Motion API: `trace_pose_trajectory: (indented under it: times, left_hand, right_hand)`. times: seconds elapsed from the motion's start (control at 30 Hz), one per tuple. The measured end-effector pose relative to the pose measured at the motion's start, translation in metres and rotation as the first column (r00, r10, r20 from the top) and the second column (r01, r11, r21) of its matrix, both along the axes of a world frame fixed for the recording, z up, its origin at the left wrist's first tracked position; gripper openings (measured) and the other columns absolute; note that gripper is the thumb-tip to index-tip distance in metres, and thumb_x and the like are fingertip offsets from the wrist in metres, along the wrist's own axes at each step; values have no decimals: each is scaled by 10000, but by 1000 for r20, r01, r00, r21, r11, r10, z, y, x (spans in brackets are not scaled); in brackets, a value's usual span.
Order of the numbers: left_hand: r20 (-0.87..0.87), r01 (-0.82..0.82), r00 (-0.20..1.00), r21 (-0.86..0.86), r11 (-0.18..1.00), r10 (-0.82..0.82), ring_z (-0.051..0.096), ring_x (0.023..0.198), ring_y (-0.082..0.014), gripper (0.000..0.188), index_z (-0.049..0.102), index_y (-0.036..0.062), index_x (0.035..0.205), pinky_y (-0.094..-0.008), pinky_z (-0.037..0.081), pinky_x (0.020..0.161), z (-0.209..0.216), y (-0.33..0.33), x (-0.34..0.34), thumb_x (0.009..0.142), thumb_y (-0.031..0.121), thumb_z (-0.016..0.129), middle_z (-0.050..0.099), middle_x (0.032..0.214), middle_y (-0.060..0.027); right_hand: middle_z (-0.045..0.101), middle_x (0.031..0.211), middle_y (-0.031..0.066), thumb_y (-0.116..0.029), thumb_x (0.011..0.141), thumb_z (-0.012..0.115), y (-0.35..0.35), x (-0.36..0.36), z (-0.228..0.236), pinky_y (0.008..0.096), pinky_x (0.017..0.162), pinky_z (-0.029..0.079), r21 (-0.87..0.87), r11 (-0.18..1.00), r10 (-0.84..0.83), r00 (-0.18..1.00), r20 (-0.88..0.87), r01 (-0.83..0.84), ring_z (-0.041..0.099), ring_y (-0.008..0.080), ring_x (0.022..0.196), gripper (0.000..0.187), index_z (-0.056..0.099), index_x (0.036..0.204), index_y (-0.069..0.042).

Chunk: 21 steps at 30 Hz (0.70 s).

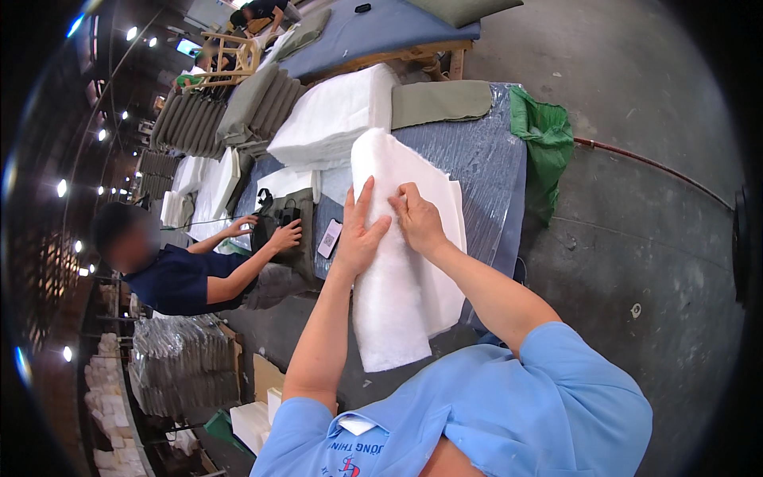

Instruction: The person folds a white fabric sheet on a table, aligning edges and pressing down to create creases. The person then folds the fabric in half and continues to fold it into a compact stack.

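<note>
A soft white sheet of fibre padding (pixel 391 306) lies in front of me, its left side folded over along its length and its near end hanging past the table edge. My left hand (pixel 363 238) rests flat on the fold with the fingers spread. Just right of it, my right hand (pixel 419 222) has its fingers bent and pinched together at the edge of the folded layer. Another layer of the padding shows under my right forearm. A phone (pixel 329 238) with a lit screen lies on the table, left of my left hand.
Beyond the sheet stand a thick white padding stack (pixel 330 115) and a grey-green cloth piece (pixel 442 103). A green bag (pixel 542 131) hangs at the right corner of the plastic-covered table (pixel 485 159). At left, a co-worker (pixel 187 266) handles a dark item on grey-green fabric.
</note>
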<state>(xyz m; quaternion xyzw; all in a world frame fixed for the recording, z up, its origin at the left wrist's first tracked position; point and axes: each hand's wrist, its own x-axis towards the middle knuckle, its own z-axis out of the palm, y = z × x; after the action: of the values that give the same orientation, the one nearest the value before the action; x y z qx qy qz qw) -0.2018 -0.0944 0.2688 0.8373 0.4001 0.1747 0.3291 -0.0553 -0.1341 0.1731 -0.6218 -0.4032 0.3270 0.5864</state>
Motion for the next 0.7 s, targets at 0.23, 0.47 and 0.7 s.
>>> trace_pose_trajectory:
  times: [0.23,0.47,0.7]
  left_hand:
    - [-9,0,1000,27,1000,0,111,1609,-419,795,307,192,1672,-493,144,1286,2,10,-5,971,239,680,231,1721,-214]
    - [7,-12,1000,39,999,12,127,1604,-428,799,316,180,1667,-498,166,1282,-2,-1,-2,961,241,684,250,1706,-235]
    - [-4,-34,999,24,999,34,137,1599,-438,801,325,207,1664,-501,171,1282,1,0,6,953,244,692,251,1701,-244]
  right_hand:
    - [713,903,236,-278,1072,549,-22,3,-58,540,787,519,-105,992,-75,996,-55,69,683,465,900,219,566,1091,-61]
    - [680,826,234,-318,1078,551,-48,-26,-11,535,731,519,112,993,8,989,147,-24,684,445,838,295,533,995,-36]
    - [640,760,227,-301,1085,549,-39,1,-71,505,673,501,-150,981,-116,992,48,122,659,416,713,269,522,997,-49]
